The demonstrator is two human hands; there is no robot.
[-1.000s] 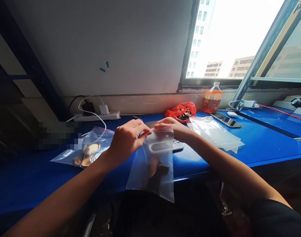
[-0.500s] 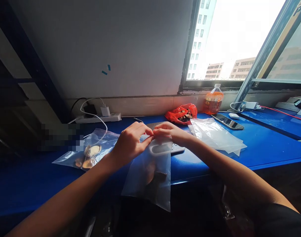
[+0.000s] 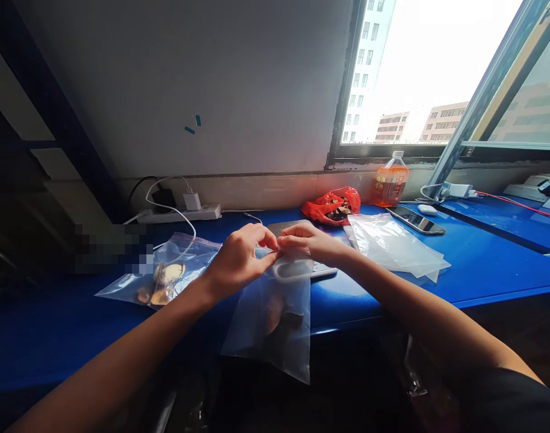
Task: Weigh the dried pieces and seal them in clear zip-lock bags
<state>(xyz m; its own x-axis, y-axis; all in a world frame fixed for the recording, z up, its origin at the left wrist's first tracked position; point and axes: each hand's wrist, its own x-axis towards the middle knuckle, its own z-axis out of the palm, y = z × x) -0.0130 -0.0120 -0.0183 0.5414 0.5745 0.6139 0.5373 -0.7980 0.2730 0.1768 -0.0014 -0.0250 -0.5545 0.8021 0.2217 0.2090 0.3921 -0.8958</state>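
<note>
The left hand (image 3: 242,257) and right hand (image 3: 310,242) pinch a translucent plastic bag (image 3: 256,325) by its top, near the blue tabletop (image 3: 491,264)'s front edge. It partly hides a white object (image 3: 323,272); a crumpled red plastic bag (image 3: 322,208) lies beyond.

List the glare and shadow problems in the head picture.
In the head view, the window burns out to white and glare patches the overlapping plastic bags; the same head view shows the held bag with hazy contents, and near-black space below the blue table.
</note>
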